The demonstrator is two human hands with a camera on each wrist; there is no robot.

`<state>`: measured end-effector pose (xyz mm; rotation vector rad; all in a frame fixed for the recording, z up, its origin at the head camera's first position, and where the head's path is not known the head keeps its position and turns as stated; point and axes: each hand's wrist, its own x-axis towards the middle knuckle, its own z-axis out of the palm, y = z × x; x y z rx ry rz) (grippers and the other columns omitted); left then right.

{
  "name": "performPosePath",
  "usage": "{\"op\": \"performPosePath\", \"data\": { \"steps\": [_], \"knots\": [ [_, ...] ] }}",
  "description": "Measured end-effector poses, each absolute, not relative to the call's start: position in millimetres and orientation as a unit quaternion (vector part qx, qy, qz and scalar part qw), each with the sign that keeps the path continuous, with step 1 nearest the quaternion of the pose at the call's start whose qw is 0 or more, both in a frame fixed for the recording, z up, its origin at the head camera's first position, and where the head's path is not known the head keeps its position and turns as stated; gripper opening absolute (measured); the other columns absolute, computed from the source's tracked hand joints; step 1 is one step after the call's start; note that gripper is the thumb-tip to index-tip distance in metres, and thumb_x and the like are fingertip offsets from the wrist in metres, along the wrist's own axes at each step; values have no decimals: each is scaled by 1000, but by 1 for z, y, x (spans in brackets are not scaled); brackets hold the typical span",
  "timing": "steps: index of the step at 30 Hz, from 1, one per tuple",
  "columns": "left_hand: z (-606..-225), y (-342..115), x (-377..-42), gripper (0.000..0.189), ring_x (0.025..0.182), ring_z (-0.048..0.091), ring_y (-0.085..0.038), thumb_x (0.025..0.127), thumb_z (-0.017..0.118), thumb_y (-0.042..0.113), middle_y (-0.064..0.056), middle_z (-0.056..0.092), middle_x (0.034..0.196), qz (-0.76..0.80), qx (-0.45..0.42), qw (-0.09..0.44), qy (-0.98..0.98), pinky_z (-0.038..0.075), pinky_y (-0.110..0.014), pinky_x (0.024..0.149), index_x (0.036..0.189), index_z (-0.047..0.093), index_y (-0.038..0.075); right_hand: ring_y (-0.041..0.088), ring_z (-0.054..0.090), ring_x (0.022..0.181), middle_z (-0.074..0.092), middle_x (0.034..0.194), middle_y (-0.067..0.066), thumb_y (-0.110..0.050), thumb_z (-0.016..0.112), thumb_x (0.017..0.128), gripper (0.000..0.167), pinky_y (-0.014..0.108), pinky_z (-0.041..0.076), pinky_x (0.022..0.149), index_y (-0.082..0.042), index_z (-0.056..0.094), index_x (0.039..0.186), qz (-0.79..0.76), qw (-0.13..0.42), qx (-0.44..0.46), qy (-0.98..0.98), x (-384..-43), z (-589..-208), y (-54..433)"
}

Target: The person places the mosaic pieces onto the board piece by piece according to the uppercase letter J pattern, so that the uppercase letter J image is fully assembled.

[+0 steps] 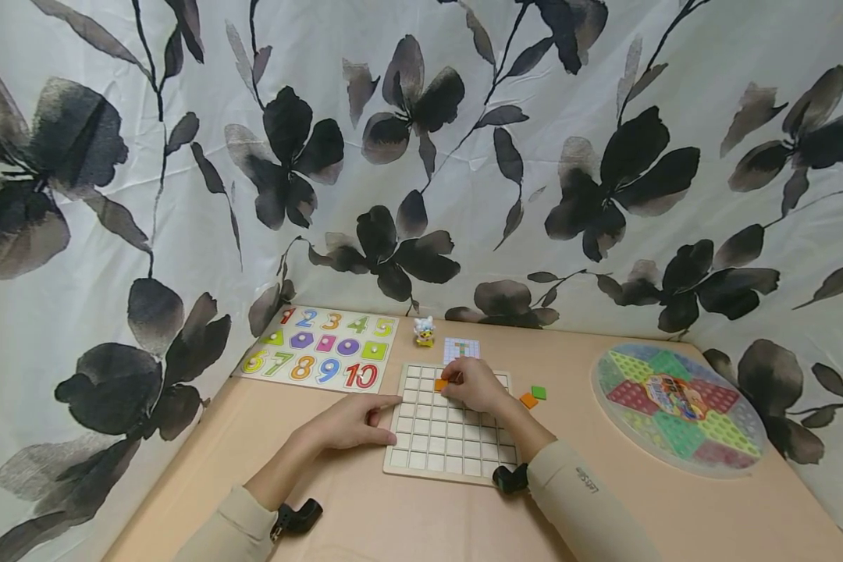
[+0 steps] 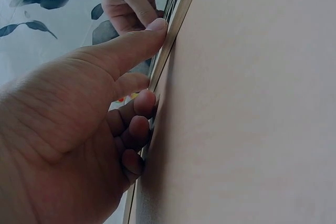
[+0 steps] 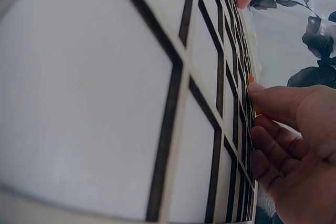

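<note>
The person's right hand pinches a thin orange square tile between thumb and fingertips over the far part of a pale wooden grid board; whether the tile sits fully in its cell cannot be told. A fingertip pinch seems to suit so small and flat a piece among raised dividers. The left hand is spread, index finger and thumb apart and touching the board's near-left edge, probably so that the board does not slide on the light wood-coloured tabletop.

A second orange square tile and a green square tile lie loose to the right of the right hand, apparently within easy reach. Just beyond that hand, a small white gridded card with a T-shaped mark lies where it can be seen over the board.

The board is squarish with rounded corners, its thin pale strips parting rows of whitish square cells. The pinched tile is plain, bright orange, partly covered by the fingers. Beyond the left hand lies a white number board with coloured numerals and shapes.
</note>
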<state>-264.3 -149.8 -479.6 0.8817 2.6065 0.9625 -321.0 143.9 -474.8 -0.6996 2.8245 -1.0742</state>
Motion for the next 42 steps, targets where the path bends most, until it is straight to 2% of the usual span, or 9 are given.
{"op": "performPosePath", "data": {
  "steps": [10,18,23,30,33,37,42],
  "knots": [
    [-480,-150,-264,72,68,45,-4,89,83,40,8,50,75,330,299,115,888,37,-23,63,150,57,13,13,61,86,70,98,1,-10,83,87,18,34,52,81,-7,78,104,-336,12,-221,916,-320,-477,143],
    [-481,-150,-265,71,68,45,-2,88,83,40,10,51,74,325,304,113,889,38,-22,64,149,58,16,16,62,88,70,109,9,-9,80,90,26,32,52,76,-3,76,115,-375,20,-214,902,-310,-470,148],
    [-481,-150,-265,72,68,45,-2,88,83,41,11,51,74,323,300,115,890,38,-23,64,150,57,17,16,62,90,71,116,8,-10,76,94,26,32,52,75,-3,75,119,-384,-11,-222,896,-299,-466,154],
    [-479,-150,-265,72,67,45,-3,88,83,41,9,50,73,320,301,111,892,37,-23,65,150,57,15,19,64,91,73,113,12,-10,79,92,26,32,53,76,-3,75,117,-411,-76,-216,882,-285,-463,161],
    [-479,-150,-265,73,67,45,-3,88,83,42,9,51,73,322,302,112,891,37,-23,64,150,57,15,21,64,91,73,111,10,-9,80,91,25,31,53,77,-5,76,116,-414,-99,-227,876,-282,-458,164],
    [-480,-150,-265,73,67,45,-3,88,83,43,9,50,74,322,299,113,891,37,-23,64,150,57,15,20,63,92,72,112,3,-12,80,91,27,28,52,77,-11,76,118,-403,-111,-234,878,-279,-450,169],
    [-480,-151,-266,73,67,45,-3,88,83,43,9,50,73,319,298,109,893,37,-23,64,150,57,16,20,62,93,72,113,7,-13,81,91,29,30,52,78,-12,75,120,-392,-131,-238,879,-276,-441,184]
  ]
}}
